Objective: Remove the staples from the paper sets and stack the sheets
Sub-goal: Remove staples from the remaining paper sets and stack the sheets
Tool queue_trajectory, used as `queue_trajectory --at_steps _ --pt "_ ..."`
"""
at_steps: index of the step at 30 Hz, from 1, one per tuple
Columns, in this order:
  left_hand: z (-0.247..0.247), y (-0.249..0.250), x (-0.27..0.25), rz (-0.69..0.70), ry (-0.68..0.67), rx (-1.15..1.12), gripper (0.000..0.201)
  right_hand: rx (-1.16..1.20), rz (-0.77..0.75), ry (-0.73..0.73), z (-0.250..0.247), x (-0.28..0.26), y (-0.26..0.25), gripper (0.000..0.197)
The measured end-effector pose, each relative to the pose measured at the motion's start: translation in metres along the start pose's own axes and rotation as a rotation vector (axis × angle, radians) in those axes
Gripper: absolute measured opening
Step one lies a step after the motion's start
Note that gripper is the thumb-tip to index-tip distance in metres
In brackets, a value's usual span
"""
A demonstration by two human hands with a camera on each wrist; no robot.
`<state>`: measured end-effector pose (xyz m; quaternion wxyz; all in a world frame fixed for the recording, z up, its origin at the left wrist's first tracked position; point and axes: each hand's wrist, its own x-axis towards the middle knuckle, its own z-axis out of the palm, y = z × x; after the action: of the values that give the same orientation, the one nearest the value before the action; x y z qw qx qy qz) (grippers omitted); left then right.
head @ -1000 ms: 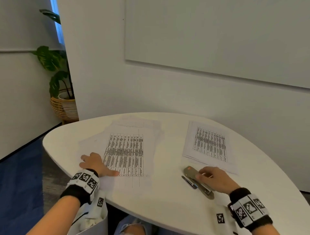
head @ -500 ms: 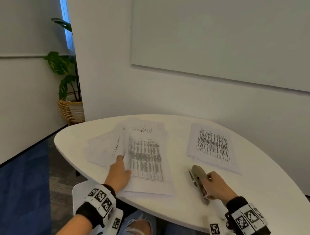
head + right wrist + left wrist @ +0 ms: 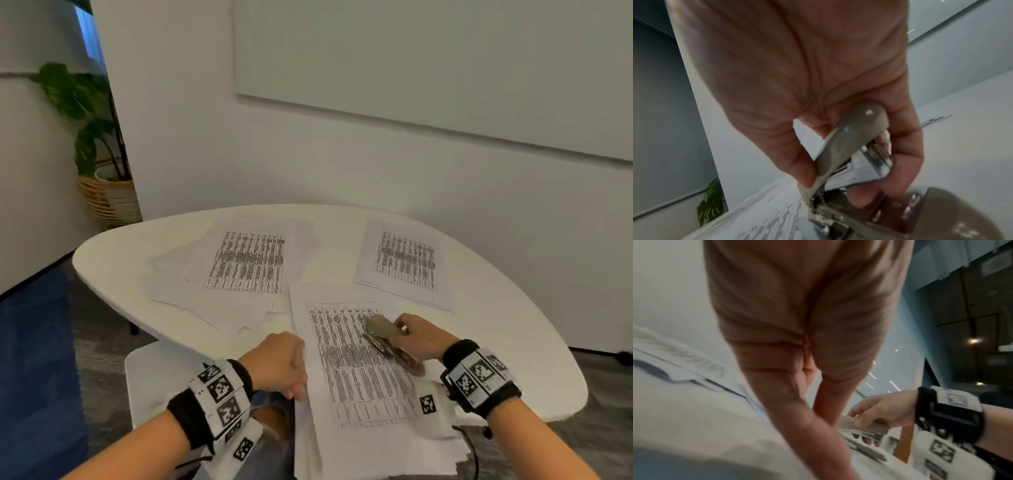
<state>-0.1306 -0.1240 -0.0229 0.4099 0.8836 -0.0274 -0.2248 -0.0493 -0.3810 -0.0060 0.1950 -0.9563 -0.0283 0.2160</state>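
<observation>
A printed paper set (image 3: 359, 363) lies across the near table edge and overhangs my lap. My left hand (image 3: 281, 366) grips its left edge, fingers curled under the sheets (image 3: 694, 426). My right hand (image 3: 414, 337) holds a beige stapler (image 3: 387, 337) over the set's right side, thumb and fingers wrapped round it (image 3: 851, 146). The right hand (image 3: 875, 412) also shows in the left wrist view, gripping the stapler (image 3: 863, 428). A loose spread of sheets (image 3: 239, 270) lies at the table's left, and a neat pile (image 3: 404, 263) at the back right.
The white rounded table (image 3: 513, 342) stands against a white wall. A potted plant in a wicker basket (image 3: 106, 198) sits on the floor at the left. A pen (image 3: 383, 347) lies under the stapler. Blue carpet (image 3: 34, 359) lies at the left.
My left hand pulled one paper set from the left spread toward me and to the right, over the table edge. My right hand lifted the stapler onto that set.
</observation>
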Motion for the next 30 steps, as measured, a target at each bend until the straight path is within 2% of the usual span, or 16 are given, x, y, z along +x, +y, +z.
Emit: queue_trajectory --at_steps 2,3,4,7,9,12,14,17,19,26,30 --pt "0.004 0.005 -0.01 -0.06 -0.189 -0.025 0.049 -0.002 0.009 0.011 -0.001 0.0 0.003 0.026" --pt "0.003 0.008 -0.013 -0.063 -0.234 0.021 0.058 -0.012 0.01 0.014 -0.001 0.0 0.004 0.026" --pt "0.0 0.011 -0.013 -0.037 -0.218 0.08 0.06 -0.023 0.008 0.017 -0.002 0.0 0.004 0.027" --pt "-0.012 0.017 0.005 0.103 0.027 0.255 0.049 0.011 0.011 0.011 -0.001 0.002 0.002 0.026" --pt "-0.014 0.021 0.027 0.168 0.088 0.399 0.047 0.041 0.023 -0.011 -0.001 0.004 -0.002 0.025" --pt "-0.009 0.027 0.06 0.192 -0.02 0.611 0.055 0.014 0.031 -0.026 -0.002 0.004 -0.011 0.023" --pt "-0.006 0.03 0.075 0.191 -0.068 0.712 0.066 -0.015 0.029 -0.036 -0.003 0.004 -0.019 0.033" --pt "-0.005 0.033 0.091 0.198 -0.063 0.822 0.083 -0.032 0.047 -0.031 -0.002 0.01 -0.029 0.05" --pt "-0.004 0.036 0.095 0.211 -0.057 0.885 0.091 -0.055 0.065 0.007 -0.001 0.021 -0.029 0.055" --pt "0.003 0.03 0.086 0.294 0.003 0.908 0.088 -0.264 0.027 0.107 0.002 0.048 -0.024 0.044" --pt "0.003 0.031 0.089 0.319 -0.08 0.92 0.092 -0.335 0.0 0.13 0.004 0.053 -0.029 0.039"
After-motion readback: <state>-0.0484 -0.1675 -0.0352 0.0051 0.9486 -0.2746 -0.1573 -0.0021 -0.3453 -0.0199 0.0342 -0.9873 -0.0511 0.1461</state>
